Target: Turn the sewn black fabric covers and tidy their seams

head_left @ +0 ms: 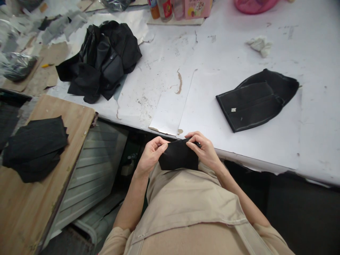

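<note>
A small piece of black fabric (179, 156) is stretched between my two hands, just in front of the table's near edge. My left hand (152, 154) pinches its upper left corner between thumb and fingers. At the upper right corner, my right hand (203, 147) grips the same piece the same way. The fabric hangs down against my beige apron (186, 202). On the table to the right lies a flat sewn black piece (252, 99) with pale edge lines and a small light tag.
A heap of black fabric (106, 60) sits at the table's left. More black pieces (37, 147) lie stacked on a wooden board (71, 117). Bottles (164, 9), a pink box (198, 7), a pink basin (255, 4) and a crumpled white scrap (260, 46) stand or lie farther back.
</note>
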